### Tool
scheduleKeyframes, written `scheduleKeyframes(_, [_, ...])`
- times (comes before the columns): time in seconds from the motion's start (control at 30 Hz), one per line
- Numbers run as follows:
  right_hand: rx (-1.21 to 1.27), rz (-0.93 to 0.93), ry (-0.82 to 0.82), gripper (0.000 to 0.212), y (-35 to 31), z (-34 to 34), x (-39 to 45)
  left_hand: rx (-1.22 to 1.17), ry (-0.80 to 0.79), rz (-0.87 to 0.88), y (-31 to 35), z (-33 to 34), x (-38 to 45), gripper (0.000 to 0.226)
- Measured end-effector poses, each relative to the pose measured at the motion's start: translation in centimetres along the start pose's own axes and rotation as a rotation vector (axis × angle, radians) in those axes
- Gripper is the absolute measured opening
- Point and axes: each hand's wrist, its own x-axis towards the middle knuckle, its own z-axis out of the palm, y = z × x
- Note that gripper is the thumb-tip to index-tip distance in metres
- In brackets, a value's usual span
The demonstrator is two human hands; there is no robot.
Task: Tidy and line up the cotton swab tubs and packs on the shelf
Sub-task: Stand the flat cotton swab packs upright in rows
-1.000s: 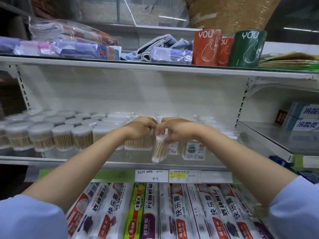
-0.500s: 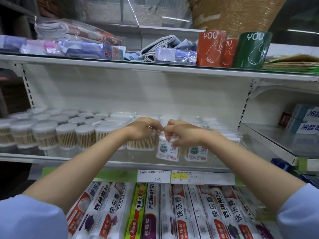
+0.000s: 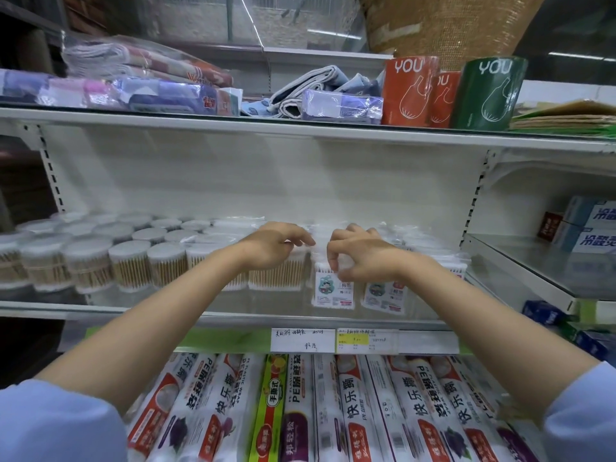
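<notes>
We are squaring the front swab pack (image 3: 333, 288), our right hand (image 3: 363, 255) pinching its top, left hand (image 3: 273, 245) loosely curled beside it, holding nothing; next, seat it level with its neighbour (image 3: 383, 296).

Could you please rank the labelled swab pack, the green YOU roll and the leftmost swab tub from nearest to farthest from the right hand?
From the right hand:
1. Labelled swab pack, just under its fingertips.
2. Green YOU roll, upper shelf, to the right.
3. Leftmost swab tub, far left of the same shelf.

Head-worn view; forward-down; near shelf (image 3: 233, 316)
</notes>
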Motion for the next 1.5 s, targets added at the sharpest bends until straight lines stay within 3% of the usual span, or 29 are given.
scheduleKeyframes(0.23, [0.094,0.0,0.094,0.01,-2.0,-0.8,1.4,0.084,0.07,-0.037,-3.3,-2.3,-1.4,0.038])
scheduleKeyframes(0.4, [0.068,0.015,0.131,0.023,-4.7,0.1,4.2,0.239,0.101,-0.076,-5.7,-3.3,-2.4,0.028])
scheduleKeyframes(0.6, [0.041,0.114,0.07,0.043,-6.8,1.7,7.2,0.324,0.066,-0.092,-7.1,-4.0,-3.2,0.036])
scheduleKeyframes(0.9, [-0.003,0.172,-0.03,0.054,-7.9,1.3,8.9,0.259,0.066,-0.017,-8.7,-4.2,-3.5,0.045])
scheduleKeyframes(1.23, [0.095,0.197,-0.165,0.051,-8.7,0.0,8.7,0.267,0.065,0.018,-9.3,-4.3,-3.2,0.042])
scheduleKeyframes(1.37, [0.128,0.151,-0.228,0.066,-9.5,-1.0,8.1,0.303,0.05,0.006,-9.0,-4.4,-3.3,0.039])
scheduleKeyframes(1.5, [0.215,0.152,-0.238,0.04,-10.5,-1.4,7.8,0.283,0.025,-0.033,-8.4,-4.5,-3.5,0.031])
